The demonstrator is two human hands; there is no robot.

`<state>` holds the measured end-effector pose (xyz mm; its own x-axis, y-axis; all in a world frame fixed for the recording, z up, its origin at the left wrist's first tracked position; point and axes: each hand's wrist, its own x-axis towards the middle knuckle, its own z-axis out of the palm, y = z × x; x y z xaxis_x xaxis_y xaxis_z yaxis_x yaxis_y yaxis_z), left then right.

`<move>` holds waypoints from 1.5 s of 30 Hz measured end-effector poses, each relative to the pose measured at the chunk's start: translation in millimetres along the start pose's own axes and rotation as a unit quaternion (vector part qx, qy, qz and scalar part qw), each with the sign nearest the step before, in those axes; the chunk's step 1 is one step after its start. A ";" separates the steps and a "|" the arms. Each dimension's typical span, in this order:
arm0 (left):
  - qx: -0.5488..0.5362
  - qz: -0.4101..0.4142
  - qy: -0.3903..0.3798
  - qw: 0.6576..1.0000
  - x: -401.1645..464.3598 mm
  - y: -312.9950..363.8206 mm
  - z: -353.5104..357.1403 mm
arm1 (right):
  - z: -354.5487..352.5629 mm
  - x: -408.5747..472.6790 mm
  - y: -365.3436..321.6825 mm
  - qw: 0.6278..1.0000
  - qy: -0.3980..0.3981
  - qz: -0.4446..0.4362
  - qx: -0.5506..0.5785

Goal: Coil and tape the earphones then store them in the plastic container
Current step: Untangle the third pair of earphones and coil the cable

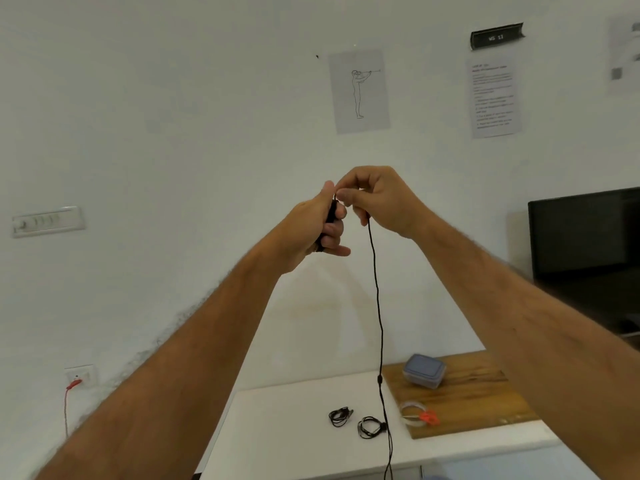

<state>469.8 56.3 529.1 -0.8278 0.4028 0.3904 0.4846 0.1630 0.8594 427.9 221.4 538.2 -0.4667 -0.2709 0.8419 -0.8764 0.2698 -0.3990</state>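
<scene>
Matt black cord (pixel 377 306), grainy wooden board (pixel 467 393), translucent plastic container (pixel 424 371), smooth white table (pixel 277 427).

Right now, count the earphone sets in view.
3: one earphone cable held up by both hands, two coiled sets on the white table, left coil and right coil. Container contents hidden.

Two bare forearms in view, entering from the near edge. No sleeves, watch, bands or gloves seen on either arm. Fine hair is visible along both forearms. Left hand (pixel 320 221) and right hand (pixel 377 199) are bare; no rings are seen on the visible fingers (pixel 334 233). Nails appear short and unpainted.
</scene>
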 end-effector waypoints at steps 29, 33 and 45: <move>0.020 0.065 0.121 0.990 6.1 4.2 -14.7 | 26.3 -41.5 -16.4 0.986 -0.111 0.114 0.058; 0.093 0.044 0.089 0.991 5.8 -2.9 -11.7 | 12.6 -27.2 -24.9 0.994 -0.078 0.077 -0.006; 0.010 0.000 0.026 1.000 -0.2 -2.2 -2.1 | -5.1 -1.2 -14.7 0.999 -0.010 -0.006 -0.049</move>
<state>468.3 54.0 527.9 -0.8406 0.3563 0.4080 0.4905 0.1813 0.8524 442.0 222.5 545.0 -0.4591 -0.2935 0.8385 -0.8668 0.3548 -0.3504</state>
